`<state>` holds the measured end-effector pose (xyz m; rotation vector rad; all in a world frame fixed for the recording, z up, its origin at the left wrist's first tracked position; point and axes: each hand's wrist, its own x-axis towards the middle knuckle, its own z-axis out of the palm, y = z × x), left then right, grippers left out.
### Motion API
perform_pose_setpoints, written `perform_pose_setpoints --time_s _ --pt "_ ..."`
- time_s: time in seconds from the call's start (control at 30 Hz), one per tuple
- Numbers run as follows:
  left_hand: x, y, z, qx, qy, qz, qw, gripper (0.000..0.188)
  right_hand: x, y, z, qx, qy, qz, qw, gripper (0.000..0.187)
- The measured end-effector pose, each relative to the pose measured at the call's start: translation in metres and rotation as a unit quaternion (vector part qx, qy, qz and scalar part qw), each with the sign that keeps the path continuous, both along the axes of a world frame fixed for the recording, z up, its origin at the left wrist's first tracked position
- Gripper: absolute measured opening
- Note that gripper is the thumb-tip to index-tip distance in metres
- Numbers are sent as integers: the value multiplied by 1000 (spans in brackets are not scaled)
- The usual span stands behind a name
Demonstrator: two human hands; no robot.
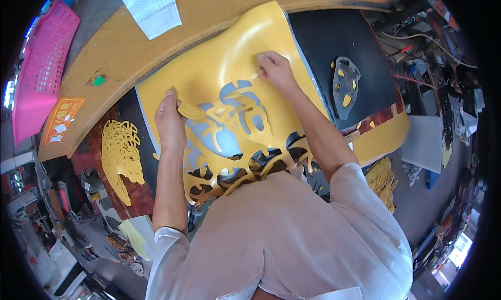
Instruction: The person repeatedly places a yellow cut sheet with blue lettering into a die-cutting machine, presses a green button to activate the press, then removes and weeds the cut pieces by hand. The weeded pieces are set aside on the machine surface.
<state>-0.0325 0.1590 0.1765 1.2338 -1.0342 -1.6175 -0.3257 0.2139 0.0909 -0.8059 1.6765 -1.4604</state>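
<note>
Yellow sheet [219, 65]: across the middle of the black board [326, 31], far edge up at the yellow beam [209, 44]; far half mostly uncut, shaped holes from the middle to the near edge, thin strips sagging over that edge by the person's shirt [271, 232]
Left hand [169, 120]: over the sheet's left edge, fingers bent, thumb side toward the far edge; cannot tell if it grips
Yellow oval piece [192, 110]: just beside the left hand's fingers, over the left part of the sheet; cannot tell if held or still joined
Right hand [276, 71]: closed, fingers curled in, over the sheet's right half beyond the holes; cannot tell if anything is pinched
Metal cutter [336, 81]: flat on the board's right part, toward its near edge, apart from both hands; yellow bits in its openings
Yellow cutout pile [122, 151]: on the worn reddish part at the board's left edge
Yellow scrap heap [382, 179]: lower, past the board's near right corner
Beam: carries white paper [150, 10], a green button [99, 80] and a red label [63, 120] near its left end
Pink basket [44, 65]: left of the beam
</note>
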Motion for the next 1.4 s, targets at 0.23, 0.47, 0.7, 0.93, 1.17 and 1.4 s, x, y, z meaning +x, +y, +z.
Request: perform_pose_setpoints --time_s 0.23,0.47,0.7,0.93,1.17,1.4 --pt "-24 26 -2 6 56 -28 998 42 30 124 31 137 2 287 948 57" --pt "-29 70 -43 -59 -74 -135 986 31 54 145 39 161 272 243 917 71" --pt "-11 127 -63 -528 -385 -347 673 38 40 182 3 189 98 53 976 33" --pt "-54 100 -72 -654 -339 -470 486 41 49 225 -1 209 102 134 963 25" --pt "-75 103 -62 -593 -389 -564 422 28 75 244 13 279 93 94 951 51" --pt "-93 112 -44 -272 -465 -704 463 43 53 200 38 182 318 81 927 16"
